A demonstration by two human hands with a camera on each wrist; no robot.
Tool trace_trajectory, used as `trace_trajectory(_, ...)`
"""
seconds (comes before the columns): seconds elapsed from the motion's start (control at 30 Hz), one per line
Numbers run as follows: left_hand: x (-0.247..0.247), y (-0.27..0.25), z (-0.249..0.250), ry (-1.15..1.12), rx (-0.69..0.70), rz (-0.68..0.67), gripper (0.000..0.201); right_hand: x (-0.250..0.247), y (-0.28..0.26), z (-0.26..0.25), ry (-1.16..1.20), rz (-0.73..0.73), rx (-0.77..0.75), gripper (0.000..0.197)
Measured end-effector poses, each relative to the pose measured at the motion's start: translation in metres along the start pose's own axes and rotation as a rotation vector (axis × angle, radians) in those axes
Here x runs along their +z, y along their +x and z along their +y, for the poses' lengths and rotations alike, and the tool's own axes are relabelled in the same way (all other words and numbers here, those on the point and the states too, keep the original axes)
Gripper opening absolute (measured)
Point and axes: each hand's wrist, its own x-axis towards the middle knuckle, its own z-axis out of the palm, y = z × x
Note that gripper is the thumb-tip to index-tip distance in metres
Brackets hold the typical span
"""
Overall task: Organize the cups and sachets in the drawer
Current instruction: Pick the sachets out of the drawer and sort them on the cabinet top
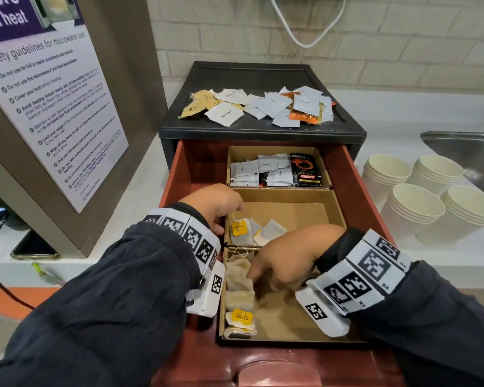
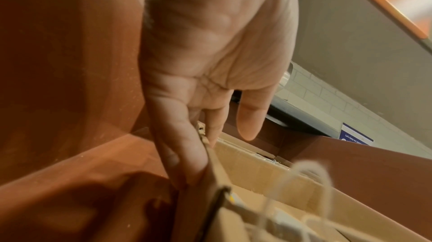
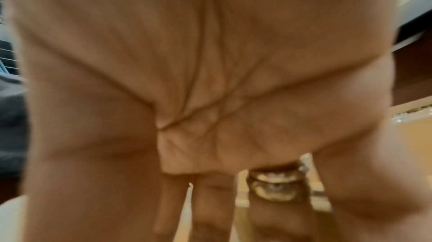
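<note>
Cardboard tray, crumpled teabags, r. hand

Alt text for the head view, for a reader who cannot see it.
Right hand reaches among tea bags in the near cardboard tray of an open red drawer, while the left hand rests at the middle tray's edge. Loose sachets lie on top; paper cups stand right.

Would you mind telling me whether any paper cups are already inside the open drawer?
No: the paper cups stand in stacks on the counter to the right of the drawer, whose cardboard boxes hold only sachets and tea bags.
</note>
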Motion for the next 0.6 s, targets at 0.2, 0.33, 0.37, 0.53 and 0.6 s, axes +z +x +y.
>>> trace_trajectory(0.2, -0.0003, -0.0005, 0.0004, 0.017, 0.009, 0.005, 0.048, -0.0033, -0.0068, 0.0071, 0.179, 0.044, -0.036, 0.051)
trace_trajectory(0.33, 0.0003, 0.0004, 0.0005, 0.007, 0.016, 0.001, 0.046, -0.0030, -0.0064, 0.0085, 0.140, 0.088, 0.001, 0.048)
trace_trajectory(0.37, 0.0005, 0.0007, 0.0004, 0.003, 0.017, 0.002, 0.046, -0.0026, -0.0057, 0.0080, 0.140, 0.078, -0.003, 0.047)
trace_trajectory(0.53, 0.0006, 0.0019, -0.0002, -0.013, 0.013, 0.005, 0.047, 0.0006, -0.0026, 0.0009, 0.153, -0.005, -0.030, 0.052)
trace_trajectory(0.6, 0.0002, 0.0011, 0.0000, -0.016, 0.011, 0.005, 0.047, 0.0007, -0.0015, 0.0009, 0.101, -0.006, -0.023, 0.047)
